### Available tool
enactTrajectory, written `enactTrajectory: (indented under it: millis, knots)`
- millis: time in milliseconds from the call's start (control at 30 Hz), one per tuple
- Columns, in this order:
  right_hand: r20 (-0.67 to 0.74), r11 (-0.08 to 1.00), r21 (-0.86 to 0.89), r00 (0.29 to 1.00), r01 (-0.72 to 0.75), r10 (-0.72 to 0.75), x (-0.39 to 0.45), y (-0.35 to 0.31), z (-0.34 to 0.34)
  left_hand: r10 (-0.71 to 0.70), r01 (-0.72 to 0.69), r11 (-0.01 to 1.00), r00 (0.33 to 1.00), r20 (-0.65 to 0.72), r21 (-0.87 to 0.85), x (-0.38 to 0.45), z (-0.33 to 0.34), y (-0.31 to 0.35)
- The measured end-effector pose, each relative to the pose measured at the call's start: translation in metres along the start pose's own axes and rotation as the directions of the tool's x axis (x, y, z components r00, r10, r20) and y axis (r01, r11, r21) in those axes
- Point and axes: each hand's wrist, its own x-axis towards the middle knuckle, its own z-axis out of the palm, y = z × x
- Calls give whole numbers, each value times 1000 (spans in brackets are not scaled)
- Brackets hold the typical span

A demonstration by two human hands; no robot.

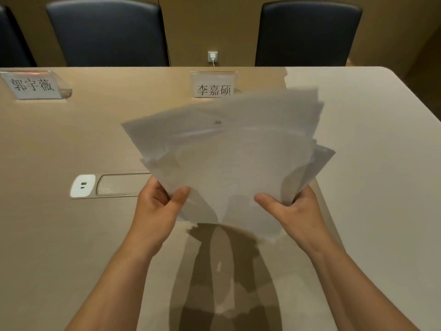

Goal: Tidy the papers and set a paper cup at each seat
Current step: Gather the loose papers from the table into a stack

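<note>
Several loose white papers [229, 151] are fanned out unevenly and held above the beige table [71, 139], their edges blurred. My left hand [160, 209] pinches the stack's lower left corner, thumb on top. My right hand [293, 209] pinches the lower right corner the same way. The sheets' far edges splay toward the right name plate. No paper cup is in view.
Two clear name plates stand on the table's far side, one at the left [33, 85] and one at the middle [213, 85]. Dark chairs [107, 34] [307, 34] sit behind the table. A white power socket panel [83, 185] is set into the tabletop at the left.
</note>
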Motion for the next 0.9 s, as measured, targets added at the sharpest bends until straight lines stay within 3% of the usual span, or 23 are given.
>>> enactTrajectory:
  millis: [100,267,467,633,767,900]
  knots:
    - [-20,999,39,999,-26,27,3,10,-2,-16,13,999,997,80,43,2,-6,-11]
    - [-21,999,18,999,-46,47,5,25,5,-75,70,996,993,96,56,6,-2,-24]
    - [-115,993,118,993,-16,30,8,21,20,-34,34,999,999,-24,-12,6,16,-22]
    - [-46,993,104,997,-50,55,11,19,11,11,-11,1000,1000,2,8,6,5,-24]
    - [61,997,13,996,-73,72,10,22,20,-61,61,998,998,-13,3,7,16,-31]
    - [-13,999,-22,999,-42,42,18,25,25,-113,114,993,993,-35,34,13,14,-35]
